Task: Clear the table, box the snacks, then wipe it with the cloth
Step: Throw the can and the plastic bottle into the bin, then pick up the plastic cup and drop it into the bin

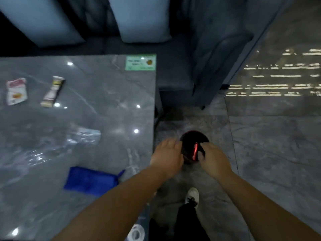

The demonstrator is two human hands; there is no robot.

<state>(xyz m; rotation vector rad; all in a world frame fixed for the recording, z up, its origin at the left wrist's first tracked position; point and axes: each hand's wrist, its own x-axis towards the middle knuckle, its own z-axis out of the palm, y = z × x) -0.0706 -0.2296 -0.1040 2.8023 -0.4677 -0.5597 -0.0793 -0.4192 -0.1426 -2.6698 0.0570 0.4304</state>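
While both hands work beyond the grey marble table's right edge, above the floor, the left hand curls against a dark round red-rimmed bin, likely steadying its liner, and the right hand pinches a thin red wrapper over the opening, apparently to drop it. Near the front edge lies the folded blue cloth, waiting; beyond, crumpled clear plastic. Towards the far left sit two snack packets, still unboxed.
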